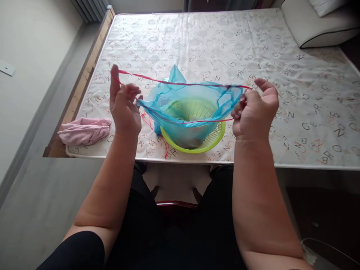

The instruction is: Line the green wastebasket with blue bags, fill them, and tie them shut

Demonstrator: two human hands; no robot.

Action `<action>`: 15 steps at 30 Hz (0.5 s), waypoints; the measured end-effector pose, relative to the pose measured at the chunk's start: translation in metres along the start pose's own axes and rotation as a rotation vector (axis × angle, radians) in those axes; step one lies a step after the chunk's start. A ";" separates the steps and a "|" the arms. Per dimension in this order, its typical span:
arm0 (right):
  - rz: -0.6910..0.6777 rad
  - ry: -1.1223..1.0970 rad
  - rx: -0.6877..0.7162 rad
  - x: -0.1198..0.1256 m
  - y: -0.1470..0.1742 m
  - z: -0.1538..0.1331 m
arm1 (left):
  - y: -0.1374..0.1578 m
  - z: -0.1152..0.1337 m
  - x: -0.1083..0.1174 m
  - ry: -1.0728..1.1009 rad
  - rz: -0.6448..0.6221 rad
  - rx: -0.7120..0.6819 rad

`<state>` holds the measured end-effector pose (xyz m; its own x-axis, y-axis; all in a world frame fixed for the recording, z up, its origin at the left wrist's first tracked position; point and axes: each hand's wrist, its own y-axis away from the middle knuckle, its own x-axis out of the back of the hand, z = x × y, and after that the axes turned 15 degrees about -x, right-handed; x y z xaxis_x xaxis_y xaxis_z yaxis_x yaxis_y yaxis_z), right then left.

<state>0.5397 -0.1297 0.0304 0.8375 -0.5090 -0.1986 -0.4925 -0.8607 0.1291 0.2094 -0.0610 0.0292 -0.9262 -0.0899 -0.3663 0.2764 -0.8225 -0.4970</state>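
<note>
Between my two hands a thin blue drawstring bag (188, 129) hangs with its mouth spread wide. Its red drawstring (157, 79) is stretched taut across the top. My left hand (123, 103) grips the bag's left side, with the red string looped over a raised finger. On the other side my right hand (255, 107) is closed on the bag's right edge and the string, its index finger and thumb apart from the rest. Behind and under the bag sits a yellow-green mesh basket (218, 137). Something greyish shows dimly through the bag's bottom; its kind cannot be made out.
The basket rests near the front edge of a mattress (309, 112) with a letter-printed cover. A crumpled pink cloth (84, 131) lies at the left, by the wooden bed frame (94, 56). A white cushion-like piece (317, 22) is at the far right.
</note>
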 end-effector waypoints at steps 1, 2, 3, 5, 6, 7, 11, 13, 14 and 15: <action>0.024 -0.092 -0.038 0.002 -0.001 -0.003 | 0.000 0.000 0.002 0.001 0.011 -0.028; 0.034 -0.178 -0.075 0.003 -0.002 -0.006 | 0.000 0.001 0.003 -0.010 0.028 -0.043; 0.027 -0.237 -0.104 0.004 -0.002 -0.008 | 0.001 0.002 0.003 -0.032 0.049 -0.043; -0.024 -0.263 -0.105 0.006 -0.004 -0.009 | 0.003 0.006 0.002 -0.078 0.069 -0.004; -0.045 -0.254 -0.081 0.006 -0.004 -0.009 | 0.003 0.007 0.000 -0.087 0.062 0.024; -0.056 -0.243 -0.046 0.006 -0.003 -0.008 | 0.004 0.008 -0.002 -0.078 0.045 0.048; -0.056 -0.219 0.115 -0.001 0.008 -0.011 | 0.003 0.010 -0.011 0.064 0.025 0.071; -0.040 -0.190 0.189 -0.008 0.016 -0.017 | 0.003 0.010 -0.015 0.081 0.038 0.015; -0.037 -0.185 0.230 -0.012 0.020 -0.020 | 0.003 0.011 -0.017 0.058 0.033 -0.012; -0.045 -0.185 0.267 -0.017 0.024 -0.023 | 0.004 0.011 -0.019 0.024 0.019 -0.031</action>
<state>0.5191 -0.1418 0.0591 0.8147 -0.4422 -0.3751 -0.5208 -0.8424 -0.1382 0.2256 -0.0690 0.0427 -0.9144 -0.0914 -0.3944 0.3019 -0.8030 -0.5139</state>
